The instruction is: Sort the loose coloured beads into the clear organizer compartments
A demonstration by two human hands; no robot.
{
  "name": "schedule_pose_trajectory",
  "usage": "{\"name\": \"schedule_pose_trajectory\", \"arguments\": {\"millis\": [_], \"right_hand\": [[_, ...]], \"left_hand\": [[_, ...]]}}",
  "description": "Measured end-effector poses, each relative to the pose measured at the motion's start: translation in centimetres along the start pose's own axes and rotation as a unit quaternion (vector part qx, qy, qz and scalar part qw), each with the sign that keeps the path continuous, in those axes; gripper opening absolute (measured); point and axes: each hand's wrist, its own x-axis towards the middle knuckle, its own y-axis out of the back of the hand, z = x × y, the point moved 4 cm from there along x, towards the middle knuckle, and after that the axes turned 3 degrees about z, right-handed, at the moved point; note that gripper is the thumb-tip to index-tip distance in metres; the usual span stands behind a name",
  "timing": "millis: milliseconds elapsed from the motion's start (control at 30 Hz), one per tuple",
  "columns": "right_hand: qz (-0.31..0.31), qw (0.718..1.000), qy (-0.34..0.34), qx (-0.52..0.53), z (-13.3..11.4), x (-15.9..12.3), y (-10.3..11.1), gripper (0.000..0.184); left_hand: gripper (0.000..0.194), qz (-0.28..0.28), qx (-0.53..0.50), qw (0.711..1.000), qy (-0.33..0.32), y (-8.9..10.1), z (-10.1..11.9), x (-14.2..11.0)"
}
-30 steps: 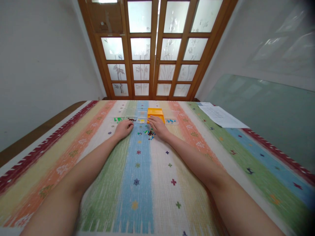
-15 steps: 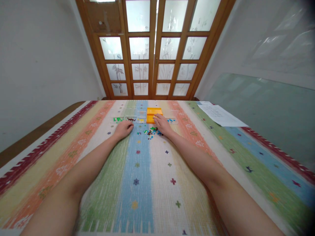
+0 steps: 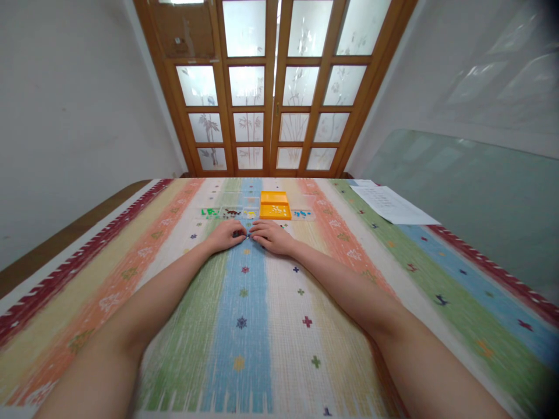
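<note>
Both hands (image 3: pixel 227 235) (image 3: pixel 274 238) sit near the orange box (image 3: pixel 273 198).

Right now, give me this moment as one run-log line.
left hand: close to right hand, over tablecloth; grips: unclear; orange box: open, white pieces inside; blue pieces: right of orange box

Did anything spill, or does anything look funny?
One thing: in the glazed doors, a brown panel fills the upper-left space where the others have pale glass. Nothing looks clearly spilled: the white pieces sit inside the orange box. Specks near the right hand are too small to tell from the tablecloth print.
</note>
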Motion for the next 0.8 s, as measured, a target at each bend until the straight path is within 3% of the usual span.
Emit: {"name": "schedule_pose_trajectory", "arguments": {"millis": [167, 533, 667, 800], "right_hand": [[-0.035, 0.999, -0.003, 0.001, -0.3, 0.2, -0.9, 0.032], [-0.04, 0.999, -0.006, -0.024, -0.8, 0.2, -0.9, 0.033], [0.007, 0.999, -0.023, -0.048, 0.1, 0.1, -0.3, 0.034], [0.103, 0.985, -0.11, -0.087, 2.6, -0.4, 1.2, 0.038]], "left_hand": [[0.018, 0.017, 0.024, 0.999, 0.022, -0.1, -0.6, 0.1], [0.016, 0.063, 0.088, 0.992, 0.069, 0.4, -1.7, 0.1], [0.016, 0.077, 0.104, 0.987, 0.095, 0.6, -2.4, -0.1], [0.016, 0.081, 0.111, 0.985, 0.099, 0.6, -2.6, -0.2]]}}
